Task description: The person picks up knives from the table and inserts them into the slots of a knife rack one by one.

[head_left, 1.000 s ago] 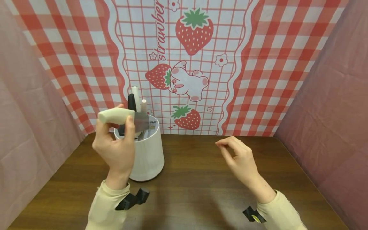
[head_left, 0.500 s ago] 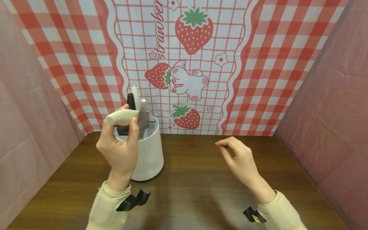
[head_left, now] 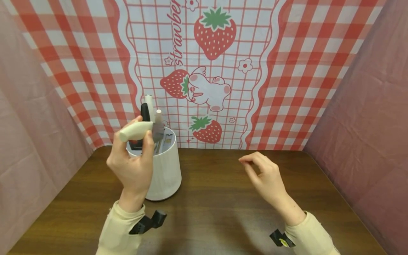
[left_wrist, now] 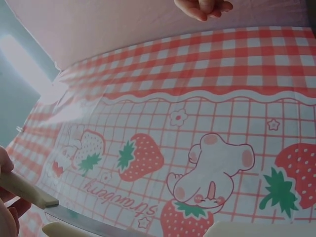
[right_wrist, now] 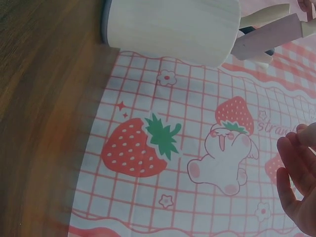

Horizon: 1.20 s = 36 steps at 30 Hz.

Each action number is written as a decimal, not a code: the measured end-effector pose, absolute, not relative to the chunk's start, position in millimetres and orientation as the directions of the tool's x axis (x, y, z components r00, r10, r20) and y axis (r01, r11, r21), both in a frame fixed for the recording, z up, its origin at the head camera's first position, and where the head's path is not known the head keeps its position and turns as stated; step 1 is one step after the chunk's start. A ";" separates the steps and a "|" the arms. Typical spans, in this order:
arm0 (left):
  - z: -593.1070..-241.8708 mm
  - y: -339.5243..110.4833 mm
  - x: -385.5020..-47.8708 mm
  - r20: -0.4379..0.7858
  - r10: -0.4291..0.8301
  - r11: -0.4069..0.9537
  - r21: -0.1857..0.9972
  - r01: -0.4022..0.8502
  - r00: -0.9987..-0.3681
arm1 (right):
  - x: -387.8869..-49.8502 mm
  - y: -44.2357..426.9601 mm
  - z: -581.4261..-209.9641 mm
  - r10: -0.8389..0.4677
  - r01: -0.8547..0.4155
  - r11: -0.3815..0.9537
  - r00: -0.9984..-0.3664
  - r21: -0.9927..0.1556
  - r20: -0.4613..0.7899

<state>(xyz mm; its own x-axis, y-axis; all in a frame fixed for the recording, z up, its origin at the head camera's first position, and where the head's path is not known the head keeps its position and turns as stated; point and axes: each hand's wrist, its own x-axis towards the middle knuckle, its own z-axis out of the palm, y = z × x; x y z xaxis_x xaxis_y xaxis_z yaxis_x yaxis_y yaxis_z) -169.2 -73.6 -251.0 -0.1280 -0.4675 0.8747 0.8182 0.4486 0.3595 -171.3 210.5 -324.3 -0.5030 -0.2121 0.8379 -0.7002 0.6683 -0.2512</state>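
Observation:
Fingers and thumb of my left hand [head_left: 131, 170] pinch the cream handle of a knife [head_left: 137, 130], over the left side of a white cylindrical knife holder [head_left: 165, 173]. Its broad grey blade slants down to the holder's mouth; in the right wrist view the knife blade [right_wrist: 271, 39] overlaps the rim, and I cannot tell how deep its tip sits. A black handle [head_left: 145, 112] and pale handles [head_left: 149, 105] rise from the holder behind it. My right hand [head_left: 266, 177] hovers over the table's right half, loosely curled, thumb and forefinger touching, holding nothing.
The dark wooden table [head_left: 210, 212] carries the holder at its back left. A strawberry-print checked cloth [head_left: 216, 88] hangs behind it. Pink curtains [head_left: 360, 106] close off both sides. Black wrist cameras [head_left: 148, 222] are strapped to the sleeves.
My left hand has shifted slightly right with the knife, and the handle sits a little lower. Over the last half second it barely moves. The right hand stays put.

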 end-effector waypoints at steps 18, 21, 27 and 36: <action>-269.5 -77.9 -181.3 0.907 -0.378 0.543 0.377 0.750 -0.182 | -172.0 209.4 -326.1 -0.222 -0.704 0.663 -0.510 -0.255 0.831; -273.2 -80.4 -186.4 0.911 -0.358 0.574 0.387 0.722 -0.204 | -172.3 209.1 -326.8 -0.223 -0.708 0.658 -0.509 -0.257 0.831; -279.3 -84.5 -196.5 0.913 -0.337 0.610 0.398 0.685 -0.230 | -172.0 209.8 -328.5 -0.229 -0.701 0.663 -0.525 -0.263 0.820; -288.4 -86.9 -207.1 0.906 -0.311 0.698 0.423 0.578 -0.287 | -172.1 211.3 -330.1 -0.229 -0.695 0.670 -0.529 -0.262 0.817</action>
